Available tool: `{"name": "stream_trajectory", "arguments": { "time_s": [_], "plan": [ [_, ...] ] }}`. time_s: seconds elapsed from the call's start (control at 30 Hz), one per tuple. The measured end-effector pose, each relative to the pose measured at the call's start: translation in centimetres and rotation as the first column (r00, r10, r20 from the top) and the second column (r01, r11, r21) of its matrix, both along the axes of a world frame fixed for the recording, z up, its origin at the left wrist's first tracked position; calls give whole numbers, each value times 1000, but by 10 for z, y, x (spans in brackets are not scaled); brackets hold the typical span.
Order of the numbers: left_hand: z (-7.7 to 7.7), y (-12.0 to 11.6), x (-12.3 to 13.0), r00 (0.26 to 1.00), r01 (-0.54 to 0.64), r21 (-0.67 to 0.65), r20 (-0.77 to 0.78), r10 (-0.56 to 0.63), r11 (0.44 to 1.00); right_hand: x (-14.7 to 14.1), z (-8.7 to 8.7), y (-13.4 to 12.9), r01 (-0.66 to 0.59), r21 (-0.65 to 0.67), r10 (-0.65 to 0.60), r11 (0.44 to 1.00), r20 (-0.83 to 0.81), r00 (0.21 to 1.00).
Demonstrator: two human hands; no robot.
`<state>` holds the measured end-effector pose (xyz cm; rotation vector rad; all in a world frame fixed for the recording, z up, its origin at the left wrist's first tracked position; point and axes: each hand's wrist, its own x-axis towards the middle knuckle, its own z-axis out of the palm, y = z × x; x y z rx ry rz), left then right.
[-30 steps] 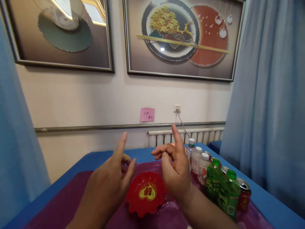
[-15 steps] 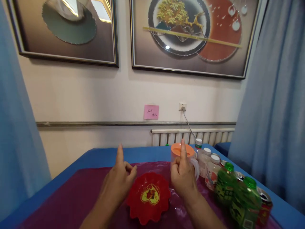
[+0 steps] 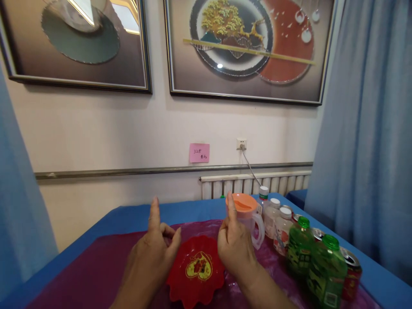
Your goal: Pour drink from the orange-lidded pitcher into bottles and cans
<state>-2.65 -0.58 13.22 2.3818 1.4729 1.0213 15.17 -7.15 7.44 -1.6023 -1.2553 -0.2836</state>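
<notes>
My left hand is raised over the left side of a red scalloped dish, index finger pointing up and thumb held apart. It holds nothing. At the dish's right edge is my right hand, also empty, with its index finger up and the other fingers folded. A yellow heart print shows inside the dish. Behind my right hand stands a clear pitcher with an orange lid, its handle to the right and its body partly hidden.
Clear bottles with white caps, green bottles and cans line the table's right side. Purple sheeting covers part of the blue tablecloth. Behind are a radiator and a wall with framed pictures.
My right hand has moved left, nearer to my left hand, uncovering more of the pitcher's handle. The whole view has shifted and tilted slightly. Both index fingers are still raised.
</notes>
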Motion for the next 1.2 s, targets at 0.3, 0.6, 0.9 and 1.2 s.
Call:
{"name": "stream_trajectory", "arguments": {
  "time_s": [0.3, 0.6, 0.9, 1.2],
  "plan": [
    [-4, 0, 3, 999, 20, -20, -30, -21, 1000, -5, -2, 1, 16, -61, -12, 998, 58, 998],
    [-2, -1, 5, 996, 27, -36, -81, -30, 999, -8, 3, -2, -16, -112, 21, 994, 46, 999],
    [-7, 1, 0, 980, 84, -26, -180, -87, 996, -21, 12, -4, -139, -165, 144, 976, 19, 989],
    [-6, -11, 7, 952, 155, 7, -270, -148, 988, -35, -7, -39, -287, -178, 308, 941, 103, 946]
  ]
}}
